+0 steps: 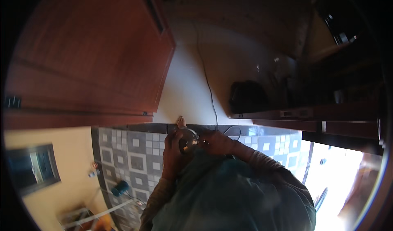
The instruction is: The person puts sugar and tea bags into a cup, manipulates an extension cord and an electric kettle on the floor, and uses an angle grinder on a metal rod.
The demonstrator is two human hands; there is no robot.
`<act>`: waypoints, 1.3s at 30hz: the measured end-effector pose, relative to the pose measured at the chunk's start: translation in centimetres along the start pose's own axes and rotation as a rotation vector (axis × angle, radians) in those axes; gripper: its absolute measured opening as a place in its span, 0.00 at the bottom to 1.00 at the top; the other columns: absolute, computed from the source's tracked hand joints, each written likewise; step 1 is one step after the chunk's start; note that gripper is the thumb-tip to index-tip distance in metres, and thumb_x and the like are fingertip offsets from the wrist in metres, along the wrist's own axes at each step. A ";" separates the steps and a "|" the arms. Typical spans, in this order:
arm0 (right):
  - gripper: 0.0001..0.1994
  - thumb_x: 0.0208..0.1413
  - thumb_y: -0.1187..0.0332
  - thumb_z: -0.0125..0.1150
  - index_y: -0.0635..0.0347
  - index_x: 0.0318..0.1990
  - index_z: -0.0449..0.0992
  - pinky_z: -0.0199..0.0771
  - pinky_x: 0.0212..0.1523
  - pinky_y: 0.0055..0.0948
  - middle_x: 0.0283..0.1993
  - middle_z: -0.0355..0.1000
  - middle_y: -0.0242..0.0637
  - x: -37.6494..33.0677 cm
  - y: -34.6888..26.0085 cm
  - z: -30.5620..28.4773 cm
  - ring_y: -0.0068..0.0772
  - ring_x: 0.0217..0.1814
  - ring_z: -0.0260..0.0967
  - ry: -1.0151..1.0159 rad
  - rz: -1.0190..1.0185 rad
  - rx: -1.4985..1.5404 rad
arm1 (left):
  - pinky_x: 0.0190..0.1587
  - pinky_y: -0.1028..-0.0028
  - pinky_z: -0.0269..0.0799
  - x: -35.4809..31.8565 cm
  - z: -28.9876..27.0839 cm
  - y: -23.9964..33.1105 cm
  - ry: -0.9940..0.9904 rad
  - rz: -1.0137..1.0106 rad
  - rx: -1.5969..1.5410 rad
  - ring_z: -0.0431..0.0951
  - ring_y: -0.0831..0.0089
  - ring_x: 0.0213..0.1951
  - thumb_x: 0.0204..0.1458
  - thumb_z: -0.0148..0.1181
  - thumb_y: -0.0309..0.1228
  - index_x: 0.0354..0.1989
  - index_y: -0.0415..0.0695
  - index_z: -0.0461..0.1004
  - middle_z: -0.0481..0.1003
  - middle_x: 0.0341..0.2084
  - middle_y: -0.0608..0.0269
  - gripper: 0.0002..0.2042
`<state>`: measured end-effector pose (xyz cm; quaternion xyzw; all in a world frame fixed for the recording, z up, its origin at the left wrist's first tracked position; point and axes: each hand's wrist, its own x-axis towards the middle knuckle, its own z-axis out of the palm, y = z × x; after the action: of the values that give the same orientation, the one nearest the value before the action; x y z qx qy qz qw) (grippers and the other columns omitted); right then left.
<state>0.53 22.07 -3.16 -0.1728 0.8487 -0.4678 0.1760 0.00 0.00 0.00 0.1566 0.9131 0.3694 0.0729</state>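
Note:
Close to my body, at waist height, is a round, shiny metal vessel (188, 141); its exact kind is too small and dark to tell. My left hand (172, 149) is closed around its left side. My right hand (216, 143) is closed at the vessel's right edge, its fingertips by a small bright spot; whether they grip a handle or another small part I cannot make out. Beyond the vessel, a bare foot (181, 121) shows at the doorway's threshold.
A reddish-brown wooden door (94, 55) stands swung open ahead on the left. A thin dark cable (208, 83) runs across the pale floor (180, 83) and over the threshold. At the right sits a dark bag-like shape (247, 96). Patterned grey tiles (137, 161) lie around me.

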 end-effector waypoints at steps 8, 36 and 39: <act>0.10 0.55 0.66 0.58 0.65 0.37 0.76 0.74 0.43 0.45 0.38 0.73 0.52 12.8 0.8 -9.7 0.53 0.41 0.74 0.423 0.272 0.121 | 0.60 0.56 0.65 27.3 -4.5 -4.1 -0.446 0.476 -0.096 0.63 0.47 0.61 0.37 0.71 0.39 0.56 0.42 0.63 0.60 0.60 0.45 0.36; 0.10 0.58 0.65 0.57 0.64 0.39 0.76 0.71 0.46 0.40 0.40 0.71 0.48 19.7 22.7 -37.0 0.48 0.45 0.71 1.620 1.050 0.544 | 0.46 0.56 0.71 82.6 15.7 13.5 -1.279 0.832 0.702 0.75 0.50 0.46 0.49 0.59 0.38 0.47 0.41 0.73 0.75 0.41 0.45 0.19; 0.10 0.56 0.67 0.59 0.65 0.41 0.75 0.72 0.45 0.37 0.40 0.72 0.48 20.7 23.7 -37.5 0.46 0.44 0.73 1.908 1.131 0.574 | 0.45 0.56 0.72 86.9 19.2 14.4 -1.457 0.820 0.728 0.77 0.48 0.42 0.48 0.56 0.35 0.41 0.39 0.77 0.77 0.36 0.44 0.15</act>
<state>-37.93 52.01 -7.46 0.7054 0.4546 -0.4387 -0.3215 -73.60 51.83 -5.26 0.6769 0.5740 -0.1348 0.4406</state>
